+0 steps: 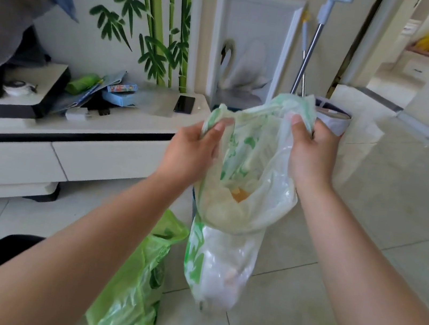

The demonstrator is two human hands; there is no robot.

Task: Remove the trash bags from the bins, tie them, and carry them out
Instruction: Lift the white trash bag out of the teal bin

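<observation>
We are starting at the left, where a low white cabinet [118,124] is carrying loose clutter and a dark phone [184,104]. On the floor tiles in front of it, a green bag [131,289] is lying slumped, well apart from the hands. We are judging that it is waiting to be carried out, though whether its neck is tied we cannot tell.

The left hand [192,150] is gripping the left edge of the white bag [223,262] at its mouth, thumb and curled fingers pinching the film. That bag, printed with green leaves, is hanging in the air between the two hands, clear of the floor, its load sagging into the bottom. The right hand [313,152] is gripping the opposite edge in a closed fist. We are reading this two-point hold as preparation for tying: the hands are drawing the mouth out into two ears that can be crossed and knotted.

Just behind the right hand, a pale round bin [335,122] is standing on the floor, and we are taking it for the bag's source. A mop [307,59] is leaning against the wall behind it.
</observation>
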